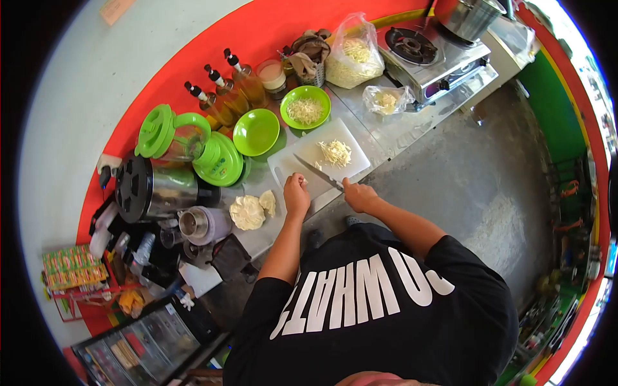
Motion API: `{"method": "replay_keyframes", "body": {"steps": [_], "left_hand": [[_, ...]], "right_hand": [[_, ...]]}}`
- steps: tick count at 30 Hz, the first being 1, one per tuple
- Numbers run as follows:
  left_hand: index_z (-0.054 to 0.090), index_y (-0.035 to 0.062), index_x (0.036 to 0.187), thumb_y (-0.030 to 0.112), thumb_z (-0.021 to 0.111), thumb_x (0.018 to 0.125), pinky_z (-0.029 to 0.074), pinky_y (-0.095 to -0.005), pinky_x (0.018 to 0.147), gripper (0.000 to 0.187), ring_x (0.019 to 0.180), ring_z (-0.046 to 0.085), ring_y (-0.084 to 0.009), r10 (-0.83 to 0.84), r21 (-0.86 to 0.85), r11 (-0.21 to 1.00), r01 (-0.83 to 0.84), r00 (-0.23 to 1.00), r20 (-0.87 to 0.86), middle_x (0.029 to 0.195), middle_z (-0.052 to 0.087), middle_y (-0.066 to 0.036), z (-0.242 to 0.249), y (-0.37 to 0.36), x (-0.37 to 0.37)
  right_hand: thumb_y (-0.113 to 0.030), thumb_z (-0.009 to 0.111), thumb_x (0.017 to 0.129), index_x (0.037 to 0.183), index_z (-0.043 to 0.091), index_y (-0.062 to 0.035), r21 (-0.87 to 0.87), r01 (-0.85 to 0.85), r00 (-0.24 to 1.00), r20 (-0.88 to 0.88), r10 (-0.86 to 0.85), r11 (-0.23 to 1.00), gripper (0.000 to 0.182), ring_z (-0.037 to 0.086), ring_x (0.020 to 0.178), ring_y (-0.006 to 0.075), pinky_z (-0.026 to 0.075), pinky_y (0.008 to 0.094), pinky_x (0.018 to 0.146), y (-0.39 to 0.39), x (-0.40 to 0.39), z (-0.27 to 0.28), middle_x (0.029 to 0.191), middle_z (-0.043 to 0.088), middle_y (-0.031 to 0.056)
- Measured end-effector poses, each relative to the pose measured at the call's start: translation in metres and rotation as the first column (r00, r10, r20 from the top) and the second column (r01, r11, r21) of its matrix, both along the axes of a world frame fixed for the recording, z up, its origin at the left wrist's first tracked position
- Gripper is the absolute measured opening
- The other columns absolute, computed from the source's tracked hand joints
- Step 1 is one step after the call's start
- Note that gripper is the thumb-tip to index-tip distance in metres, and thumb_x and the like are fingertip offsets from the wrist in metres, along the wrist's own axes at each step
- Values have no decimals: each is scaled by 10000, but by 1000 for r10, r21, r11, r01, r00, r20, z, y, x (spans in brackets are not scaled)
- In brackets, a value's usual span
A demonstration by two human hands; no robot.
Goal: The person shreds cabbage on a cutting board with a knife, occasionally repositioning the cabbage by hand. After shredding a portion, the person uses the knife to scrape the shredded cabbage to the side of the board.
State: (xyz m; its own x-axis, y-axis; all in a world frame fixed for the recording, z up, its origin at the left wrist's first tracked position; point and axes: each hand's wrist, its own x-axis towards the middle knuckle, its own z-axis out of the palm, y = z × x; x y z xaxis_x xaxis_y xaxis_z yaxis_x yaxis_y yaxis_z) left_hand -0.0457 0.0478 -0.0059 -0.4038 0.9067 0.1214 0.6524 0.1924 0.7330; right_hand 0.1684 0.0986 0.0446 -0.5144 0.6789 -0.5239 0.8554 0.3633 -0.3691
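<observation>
My right hand (360, 195) is closed round the handle of a kitchen knife (318, 170), its blade slanting up and left over a white cutting board (364, 158). My left hand (296, 195) is closed at the board's near left edge, with a small pale vegetable piece (304, 182) at its fingertips. Beyond the blade, pale shredded vegetable (335, 152) lies heaped on the board. A cut pale head that looks like cabbage (248, 213) sits left of my left hand, beside a smaller piece (268, 202). Farther back stands a green bowl with shreds (284, 116).
A second green bowl (256, 132), a green-lidded blender (187, 138) and oil bottles (232, 96) line the wall side. Bagged shreds (354, 61), a smaller bag (387, 100) and a gas stove (438, 58) occupy the right. A steel pot (170, 186) and cup (194, 224) stand left.
</observation>
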Motion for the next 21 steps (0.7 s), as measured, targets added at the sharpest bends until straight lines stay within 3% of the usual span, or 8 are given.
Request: {"method": "replay_keyframes", "body": {"steps": [3,6,9,14,18,21], "left_hand": [[615,10,986,-37,689,839,533,-399,719,170,788,671,-323,107,47,993,-104,993,-50,876,657,-156,-4,-10,7],[610,16,970,-38,676,833,513,-450,767,162,877,637,-371,205,-13,979,-205,976,67,928,647,-163,-9,-19,10],[621,0,938,-42,693,830,532,-403,720,136,780,669,-322,255,35,967,-254,967,-19,861,656,-158,-14,-29,10],[633,-2,933,-34,676,825,512,-466,736,120,836,650,-396,317,18,948,-318,937,-147,876,661,-189,-13,-41,19],[637,0,937,-29,672,826,511,-472,739,120,824,647,-401,387,84,922,-378,907,-165,874,660,-192,-14,-45,25],[647,22,941,-25,670,826,507,-470,770,127,899,634,-394,406,21,913,-408,899,-162,891,654,-174,-2,-48,32]], "right_hand": [[-68,526,934,1185,444,10,11,-47,998,34,47,999,275,706,961,444,563,529,808,16,19,-2,1013,709,273],[-53,517,925,1180,432,1,64,-54,999,13,53,997,275,705,953,449,560,538,812,28,26,-2,998,707,278],[-137,511,978,1174,417,-11,98,-50,996,-73,57,994,251,699,922,461,552,556,795,25,19,-4,962,701,289],[-366,461,1052,1182,406,-14,59,-236,937,-253,243,970,379,678,830,498,529,592,738,13,3,-9,875,686,301],[-351,463,1051,1190,406,-18,23,-258,931,-262,255,966,366,673,819,507,526,597,734,7,8,-15,870,687,297],[-358,464,1049,1192,406,-20,28,-281,921,-274,277,959,372,669,826,513,523,603,740,13,24,-23,878,688,296]]}}
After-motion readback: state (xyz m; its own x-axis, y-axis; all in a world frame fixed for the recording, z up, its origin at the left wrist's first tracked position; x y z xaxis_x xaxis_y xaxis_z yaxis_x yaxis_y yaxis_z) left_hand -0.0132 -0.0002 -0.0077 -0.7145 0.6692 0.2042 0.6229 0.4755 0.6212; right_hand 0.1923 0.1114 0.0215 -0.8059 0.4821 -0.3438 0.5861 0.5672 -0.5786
